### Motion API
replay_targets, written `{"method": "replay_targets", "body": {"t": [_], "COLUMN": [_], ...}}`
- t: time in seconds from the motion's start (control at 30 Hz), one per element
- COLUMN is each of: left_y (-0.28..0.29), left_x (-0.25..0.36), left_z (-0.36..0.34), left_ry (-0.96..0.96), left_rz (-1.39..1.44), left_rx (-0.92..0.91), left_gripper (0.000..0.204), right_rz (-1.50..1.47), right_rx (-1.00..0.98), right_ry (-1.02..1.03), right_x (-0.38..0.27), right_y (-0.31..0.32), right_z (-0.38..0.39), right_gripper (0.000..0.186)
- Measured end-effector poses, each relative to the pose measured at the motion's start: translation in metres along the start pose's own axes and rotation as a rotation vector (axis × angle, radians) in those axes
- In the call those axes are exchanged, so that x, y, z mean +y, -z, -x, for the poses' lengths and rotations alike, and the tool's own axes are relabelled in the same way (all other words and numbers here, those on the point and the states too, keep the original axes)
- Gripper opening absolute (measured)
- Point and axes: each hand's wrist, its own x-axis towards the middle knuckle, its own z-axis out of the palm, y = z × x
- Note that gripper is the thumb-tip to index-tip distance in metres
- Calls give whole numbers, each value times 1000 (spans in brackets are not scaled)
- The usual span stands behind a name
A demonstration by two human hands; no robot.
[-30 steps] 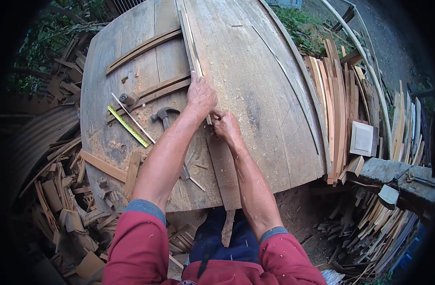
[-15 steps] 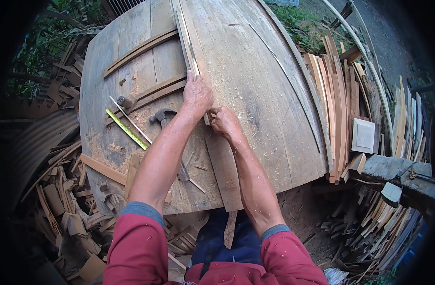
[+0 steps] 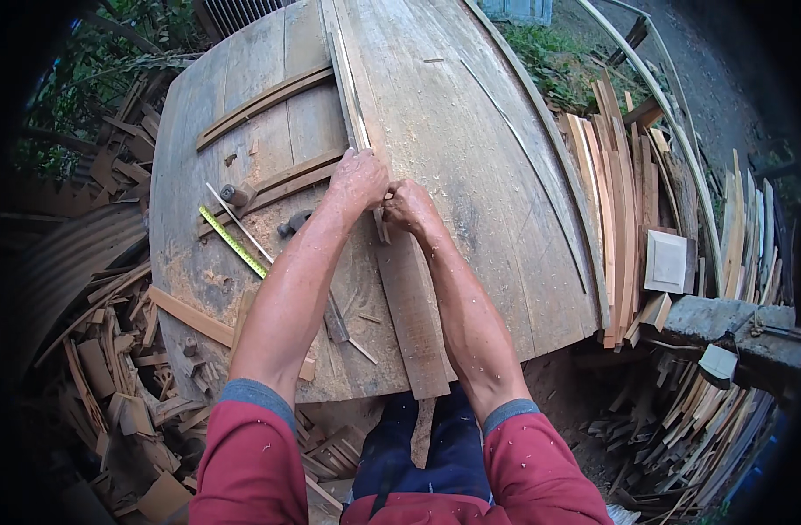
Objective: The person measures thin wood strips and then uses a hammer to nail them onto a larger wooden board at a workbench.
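The right hand [image 3: 411,208], curled tight, has slid nearer the left hand [image 3: 360,180], clamped on the wooden strip [image 3: 354,105], so both work one spot.

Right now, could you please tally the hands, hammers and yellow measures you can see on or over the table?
Hands: 2 (left hand, right hand)
Hammers: 1 (hammer, partly hidden by the left forearm)
Yellow measures: 1 (yellow measure)
Total: 4
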Motion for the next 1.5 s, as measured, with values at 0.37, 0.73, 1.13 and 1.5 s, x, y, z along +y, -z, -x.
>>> {"method": "replay_targets", "body": {"t": [0.37,0.73,1.13,1.5], "left_y": [23,168,37,-31], "left_x": [-35,-48,35,65], "left_z": [51,143,37,60], "left_ry": [-54,-61,349,-103], "left_rz": [353,1968,1454,-47], "left_rx": [855,875,269,259], "left_gripper": [31,27,37,34], "right_rz": [-418,528,-155,-119], "right_rx": [-13,574,357,222], "right_ry": [-57,323,-221,-341], "right_x": [-112,-79,-80,-61], "right_y": [84,218,29,-31], "right_z": [12,127,392,389], "right_gripper": [40,61,58,51]}}
